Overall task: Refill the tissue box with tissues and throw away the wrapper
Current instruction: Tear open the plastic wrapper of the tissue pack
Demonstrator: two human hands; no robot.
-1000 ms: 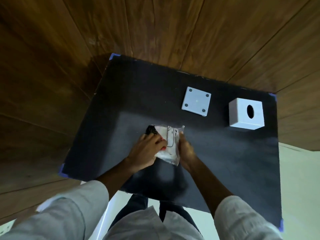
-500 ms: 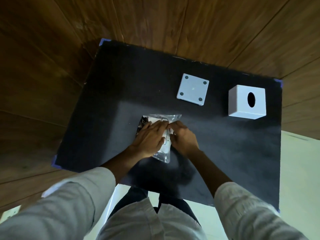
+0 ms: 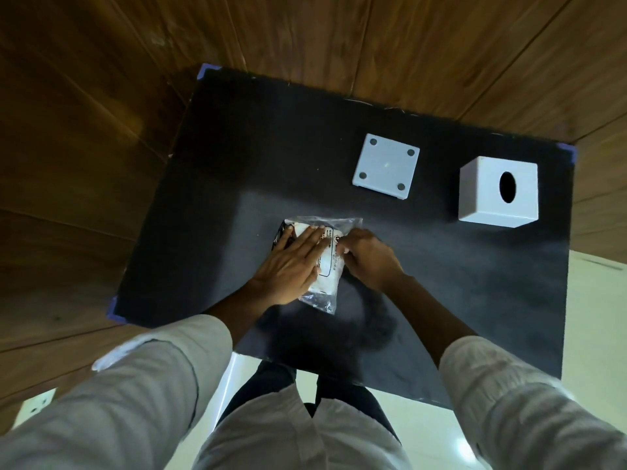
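The left hand point(image 3: 290, 266) lies flat, fingers spread, pressing the tissue pack point(image 3: 326, 266) down on the black bench point(image 3: 237, 171). The right hand point(image 3: 368, 257), just beside it, is curled with its fingertips pinching the pack's clear wrapper edge. Beyond the right hand stand the white tissue box point(image 3: 488, 195) and, nearer, its loose base plate point(image 3: 386, 170).

matt black mat point(image 3: 237, 171) on glossy wood panelling point(image 3: 101, 96)
crinkly clear plastic tissue pack point(image 3: 327, 266); smooth white plastic tissue box point(image 3: 488, 195) and base plate point(image 3: 385, 171).
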